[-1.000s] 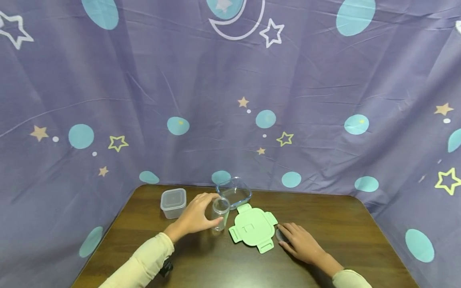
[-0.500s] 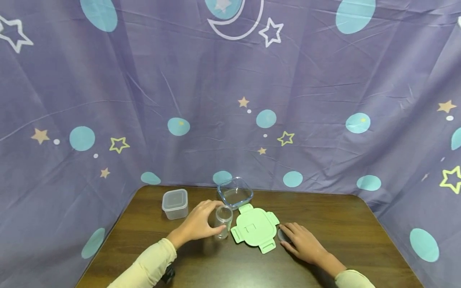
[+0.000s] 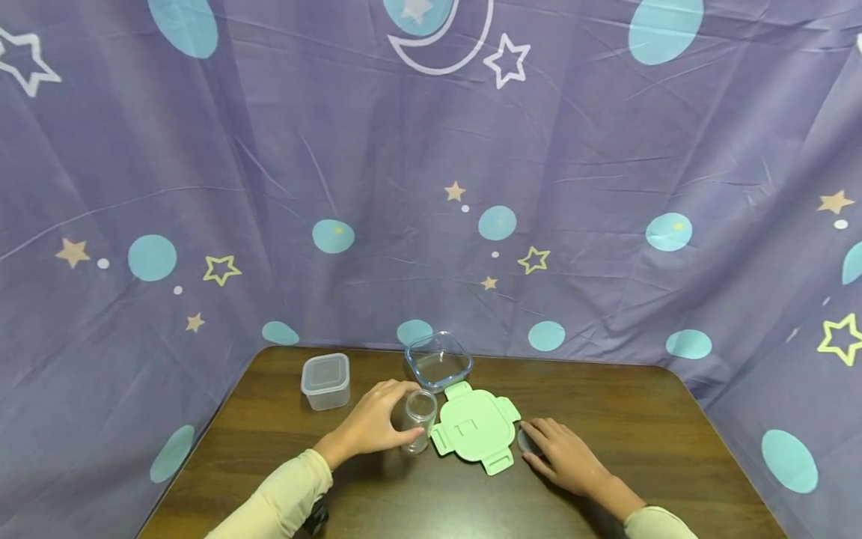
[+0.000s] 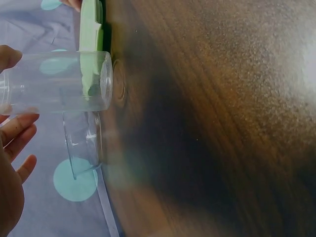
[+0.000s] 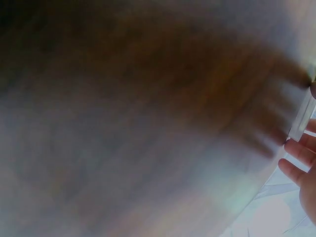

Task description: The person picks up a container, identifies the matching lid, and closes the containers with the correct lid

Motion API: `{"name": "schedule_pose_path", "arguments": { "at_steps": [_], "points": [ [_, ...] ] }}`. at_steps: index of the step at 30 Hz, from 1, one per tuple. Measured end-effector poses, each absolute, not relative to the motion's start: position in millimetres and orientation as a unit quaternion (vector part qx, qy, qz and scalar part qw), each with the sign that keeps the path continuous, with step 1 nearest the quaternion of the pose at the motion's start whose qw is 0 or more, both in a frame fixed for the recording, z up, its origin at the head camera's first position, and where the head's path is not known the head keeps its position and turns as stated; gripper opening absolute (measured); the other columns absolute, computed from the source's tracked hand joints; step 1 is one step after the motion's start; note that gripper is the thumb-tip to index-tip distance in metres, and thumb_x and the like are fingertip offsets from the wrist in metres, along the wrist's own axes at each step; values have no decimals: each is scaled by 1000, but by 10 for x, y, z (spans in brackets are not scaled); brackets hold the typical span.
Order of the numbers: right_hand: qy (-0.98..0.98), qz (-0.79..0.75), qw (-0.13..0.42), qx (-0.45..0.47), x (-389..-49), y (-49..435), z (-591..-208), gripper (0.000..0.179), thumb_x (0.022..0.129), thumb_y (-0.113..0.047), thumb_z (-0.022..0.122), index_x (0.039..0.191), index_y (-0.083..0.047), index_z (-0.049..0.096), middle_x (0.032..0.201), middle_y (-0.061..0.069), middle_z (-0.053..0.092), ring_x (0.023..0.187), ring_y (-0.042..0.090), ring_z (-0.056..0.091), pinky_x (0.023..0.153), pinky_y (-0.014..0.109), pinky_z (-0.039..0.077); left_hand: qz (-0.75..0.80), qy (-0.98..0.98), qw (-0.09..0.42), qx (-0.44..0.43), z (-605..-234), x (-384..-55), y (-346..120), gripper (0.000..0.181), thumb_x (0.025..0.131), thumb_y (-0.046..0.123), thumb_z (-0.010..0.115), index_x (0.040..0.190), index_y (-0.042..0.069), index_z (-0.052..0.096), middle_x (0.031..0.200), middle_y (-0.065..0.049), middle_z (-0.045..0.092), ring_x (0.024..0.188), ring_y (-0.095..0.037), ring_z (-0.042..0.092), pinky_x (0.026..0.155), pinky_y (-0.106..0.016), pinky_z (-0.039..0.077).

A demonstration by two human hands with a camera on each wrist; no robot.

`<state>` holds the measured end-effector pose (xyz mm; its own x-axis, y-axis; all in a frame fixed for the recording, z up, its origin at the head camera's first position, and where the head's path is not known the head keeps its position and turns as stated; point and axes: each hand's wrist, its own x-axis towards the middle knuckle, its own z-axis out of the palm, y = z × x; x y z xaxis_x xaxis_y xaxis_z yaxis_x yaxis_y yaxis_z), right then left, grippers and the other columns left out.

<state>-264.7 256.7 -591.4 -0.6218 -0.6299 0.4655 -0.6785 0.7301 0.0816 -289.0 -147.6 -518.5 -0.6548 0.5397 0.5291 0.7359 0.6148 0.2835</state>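
Seemingly for steadiness, the jar (image 3: 420,421) is gripped upright by fingers of the left hand (image 3: 369,425), the disc (image 3: 527,443) by those of the right hand (image 3: 564,458).

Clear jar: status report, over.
Left hand grips clear jar, upright. Right hand holds small clear disc at the table. Green lid lies flat between them.

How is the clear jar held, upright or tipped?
Upright: the left hand holds the clear jar rim uppermost, base toward the table.
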Motion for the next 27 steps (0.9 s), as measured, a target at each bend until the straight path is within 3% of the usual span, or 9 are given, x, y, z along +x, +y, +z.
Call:
{"name": "schedule_pose_path", "arguments": {
  "at_steps": [14, 27],
  "points": [
    [-899, 45, 244, 361, -2642, 2560, -5913, 54, 89, -34, 77, 131, -2, 65, 118, 6, 66, 102, 17, 62, 84, 39, 56, -244, -873, 201, -371, -5214, -2874, -1459, 66, 72, 44, 88, 126, 16, 64, 110, 8, 70, 103, -10, 65, 93, -38, 55],
    [-899, 49, 245, 361, -2630, 2555, -5902, 55, 88, -33, 78, 131, -2, 65, 119, 7, 66, 105, 19, 63, 86, 41, 56, -230, -862, 236, -385, -5340, -2995, -1510, 67, 70, 44, 86, 124, 14, 63, 112, 2, 71, 109, -14, 64, 104, -43, 50]
  ]
}}
